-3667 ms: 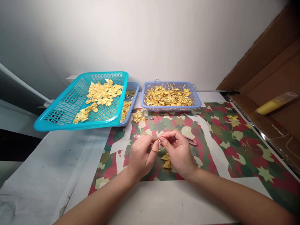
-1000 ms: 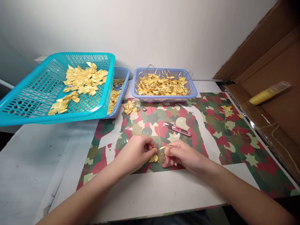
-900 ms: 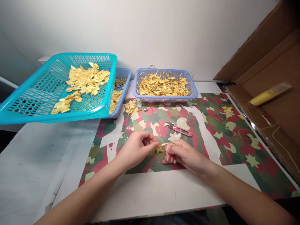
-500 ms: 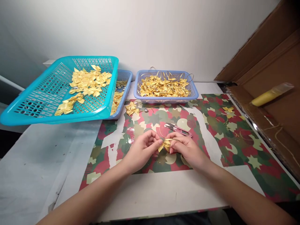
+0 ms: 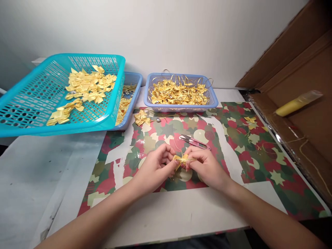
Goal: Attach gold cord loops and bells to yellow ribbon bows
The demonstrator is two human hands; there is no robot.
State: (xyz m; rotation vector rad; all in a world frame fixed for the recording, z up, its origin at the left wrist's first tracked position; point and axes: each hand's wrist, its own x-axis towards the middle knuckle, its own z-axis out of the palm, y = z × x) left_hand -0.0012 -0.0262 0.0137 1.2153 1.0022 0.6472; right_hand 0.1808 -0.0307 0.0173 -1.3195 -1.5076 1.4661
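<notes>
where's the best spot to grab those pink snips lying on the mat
By the pink handle end of the snips, from above on the right: they lie flat, grey blade tips pointing left, just beyond the right hand holding the bow.

Forearms are angled in from the lower corners; left hand (image 5: 155,167) and right hand (image 5: 206,166) are held fingertip-to-fingertip at frame centre, pinched.

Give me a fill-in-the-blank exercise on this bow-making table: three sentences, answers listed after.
1. The left hand and right hand together pinch one small ____ bow.
2. The pink snips lie on the mat ____ the hands and the lavender basket.
3. The turquoise basket stands to the ____ of the lavender basket.
Missing words: yellow; between; left.
</notes>
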